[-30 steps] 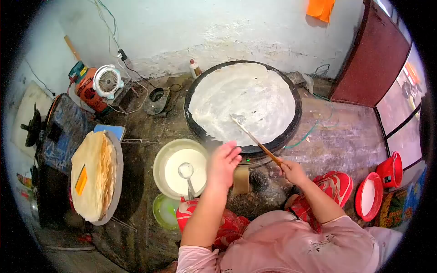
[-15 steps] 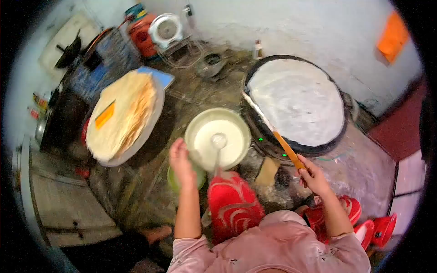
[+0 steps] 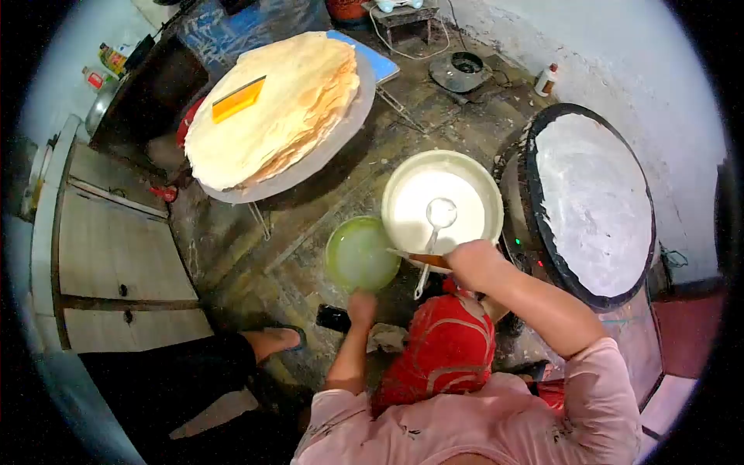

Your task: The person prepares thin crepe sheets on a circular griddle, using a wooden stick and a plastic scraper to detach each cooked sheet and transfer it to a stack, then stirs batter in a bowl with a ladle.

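My right hand [image 3: 474, 264] is closed round a wooden-handled spatula [image 3: 428, 260], whose tip lies over the green bowl [image 3: 335, 260] of cloudy liquid. At that bowl's near rim is my left hand [image 3: 362, 308], its fingers drawn together; what they grip, if anything, is hidden. A black phone-like object [image 3: 333, 318] lies just left of it. The large cream bowl [image 3: 493, 186] of white batter stands beyond my right hand, with a metal ladle [image 3: 441, 213] in it. A thin white sheet [image 3: 593, 201] covers most of the round black griddle [image 3: 548, 252] at the right.
Stacked flatbreads [image 3: 291, 116] with an orange-and-yellow packet [image 3: 239, 99] sit on a round stand at the upper left. A small stove [image 3: 461, 71] and a bottle [image 3: 546, 80] are behind. Another person's leg [image 3: 267, 343] shows at the lower left, near cabinets [image 3: 128, 256].
The view has swung left. My right hand has carried the spatula from the griddle to the green bowl. My left hand, earlier raised with fingers apart, is now low by that bowl.
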The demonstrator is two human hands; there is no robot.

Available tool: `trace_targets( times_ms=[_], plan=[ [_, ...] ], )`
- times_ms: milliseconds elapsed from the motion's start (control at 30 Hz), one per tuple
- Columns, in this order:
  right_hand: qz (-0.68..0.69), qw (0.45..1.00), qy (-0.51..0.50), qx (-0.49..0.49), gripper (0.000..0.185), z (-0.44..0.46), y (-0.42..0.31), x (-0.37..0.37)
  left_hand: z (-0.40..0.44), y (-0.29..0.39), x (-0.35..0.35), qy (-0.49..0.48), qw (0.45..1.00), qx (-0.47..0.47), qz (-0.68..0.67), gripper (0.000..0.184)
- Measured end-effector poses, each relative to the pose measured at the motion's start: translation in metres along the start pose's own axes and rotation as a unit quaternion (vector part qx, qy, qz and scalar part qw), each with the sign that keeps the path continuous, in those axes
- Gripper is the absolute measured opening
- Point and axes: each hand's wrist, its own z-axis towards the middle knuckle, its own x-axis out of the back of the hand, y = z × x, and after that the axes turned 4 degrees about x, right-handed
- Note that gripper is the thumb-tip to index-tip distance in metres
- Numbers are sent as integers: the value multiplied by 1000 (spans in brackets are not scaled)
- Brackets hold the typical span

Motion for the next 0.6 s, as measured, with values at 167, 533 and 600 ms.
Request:
trace_targets(
  times_ms=[167,533,600],
  plan=[
    [143,990,10,-3,17,70,2,-43,-60,13,51,10,988,-24,-150,31],
    [165,986,7,-36,27,94,13,-94,35,-106,-118,85,995,-12,40,26],
    [162,986,25,-34,29,89,10,-89,33,-60,-58,73,995,3,67,24]
  ],
)
